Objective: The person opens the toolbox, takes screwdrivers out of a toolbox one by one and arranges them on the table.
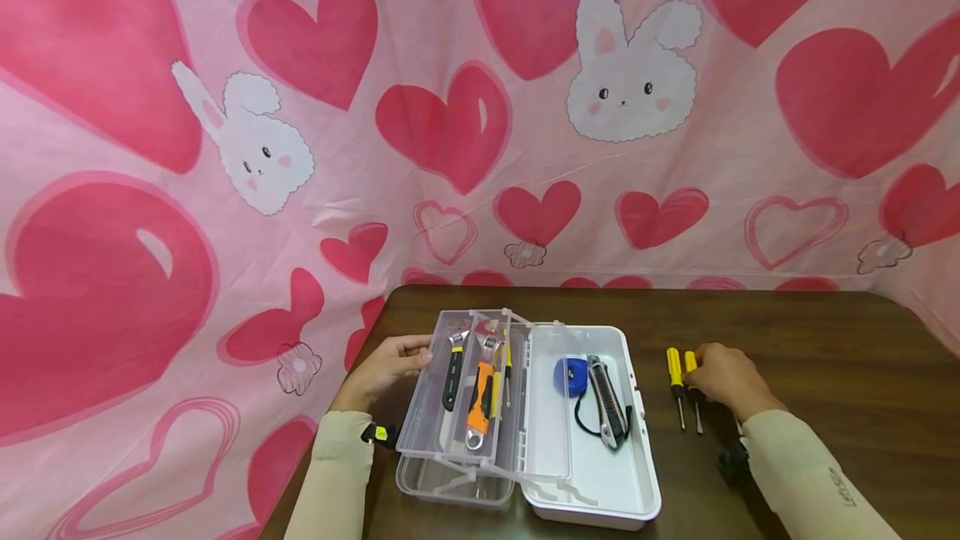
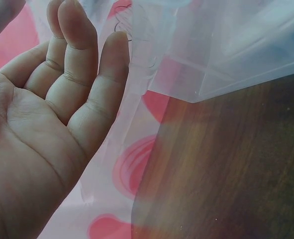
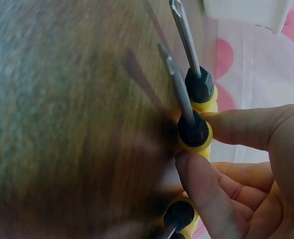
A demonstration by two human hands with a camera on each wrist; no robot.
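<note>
At the right, my right hand pinches a yellow-handled screwdriver between thumb and finger, low over the tabletop. A second yellow-handled screwdriver lies just left of it. More black-and-yellow handle ends show below my fingers in the right wrist view. My left hand is at the left edge of the clear lift-out tray, fingers extended and loosely bent, a fingertip by the plastic. In that tray are a black-handled adjustable wrench and an orange-handled tool.
The white toolbox base stands open, holding a blue tape measure and a utility knife. Its clear lid lies to the left under the tray. A heart-patterned curtain hangs behind the brown table.
</note>
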